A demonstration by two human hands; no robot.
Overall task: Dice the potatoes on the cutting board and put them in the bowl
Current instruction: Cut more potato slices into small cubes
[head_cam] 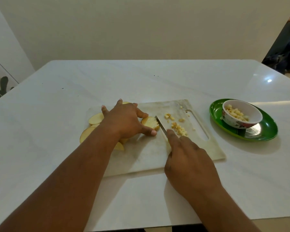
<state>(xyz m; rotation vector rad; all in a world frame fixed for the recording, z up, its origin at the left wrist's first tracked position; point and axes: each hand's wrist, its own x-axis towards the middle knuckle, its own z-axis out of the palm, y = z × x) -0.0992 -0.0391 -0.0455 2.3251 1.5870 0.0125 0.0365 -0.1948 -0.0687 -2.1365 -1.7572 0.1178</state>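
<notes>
white table [57,114] bears a cutting board [149,158]; left hand [126,121] pinches a potato slice [150,122], right hand [189,161] grips a knife [161,126] right of it.

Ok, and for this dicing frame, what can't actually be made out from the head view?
- Knife handle: hidden inside the right hand.
- Potato slices at the board's left: partly covered by the left hand and forearm, so no count.
- Bowl: its near wall hides how deep the dice lie.
- Person at the far right: cut off by the frame edge and a panel.
</notes>
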